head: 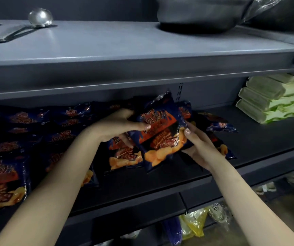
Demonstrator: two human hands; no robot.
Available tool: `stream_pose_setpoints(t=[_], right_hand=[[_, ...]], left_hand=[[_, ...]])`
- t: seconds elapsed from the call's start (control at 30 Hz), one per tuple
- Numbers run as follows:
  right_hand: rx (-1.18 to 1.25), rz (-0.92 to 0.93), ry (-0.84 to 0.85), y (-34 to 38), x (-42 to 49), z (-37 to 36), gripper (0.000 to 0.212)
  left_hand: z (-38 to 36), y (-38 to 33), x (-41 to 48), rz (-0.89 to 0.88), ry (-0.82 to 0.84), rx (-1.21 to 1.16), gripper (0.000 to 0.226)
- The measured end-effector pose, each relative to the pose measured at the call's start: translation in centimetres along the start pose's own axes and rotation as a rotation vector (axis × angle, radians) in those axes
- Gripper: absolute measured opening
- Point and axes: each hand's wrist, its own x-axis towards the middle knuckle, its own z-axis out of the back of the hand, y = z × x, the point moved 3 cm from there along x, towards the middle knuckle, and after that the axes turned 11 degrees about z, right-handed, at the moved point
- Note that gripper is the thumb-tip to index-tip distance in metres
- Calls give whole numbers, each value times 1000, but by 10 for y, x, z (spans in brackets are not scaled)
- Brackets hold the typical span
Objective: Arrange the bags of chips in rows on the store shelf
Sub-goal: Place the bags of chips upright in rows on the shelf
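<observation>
Both hands up at the middle shelf [249, 137]. Left hand [115, 126] pinches the top-left edge of one chip bag [162, 137]; right hand [198, 147] cups its lower-right side, fingers curled under. Bag held tilted, just above the loose bags [217, 124] at right. Laid rows [27, 132] fill the shelf's left part, dim there, count unclear. Step in hand: placing this bag. Next move likely calls for squaring it and setting it beside the front bag [125, 156]

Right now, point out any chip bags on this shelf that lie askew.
The held bag, gripped by the left hand and right hand, is tilted. To its right, a back bag lies skewed and a front bag slants, unlike the overlapped rows at left.
</observation>
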Motion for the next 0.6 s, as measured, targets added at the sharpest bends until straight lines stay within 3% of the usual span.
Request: stream_pose_setpoints(t=[0.13,0.27,0.33,0.43,0.53,0.6], right_hand=[[51,-113,148,-4,-4,-6,65],[-42,-166,332,-8,-6,-14,81],[-166,-129,383,-11,-6,-29,68],[-388,-21,334,-16,-2,-51,39],[-501,49,268,-30,3,-63,37],[-576,54,245,-43,4,-68,34]], left_hand=[[4,9,-3,91,17,55,24],[14,15,-13,172,89,204,25],[16,18,-17,182,109,252,27],[20,23,-21,167,33,313,41],[32,37,-23,104,-127,459,59],[41,46,-25,33,-232,567,46]])
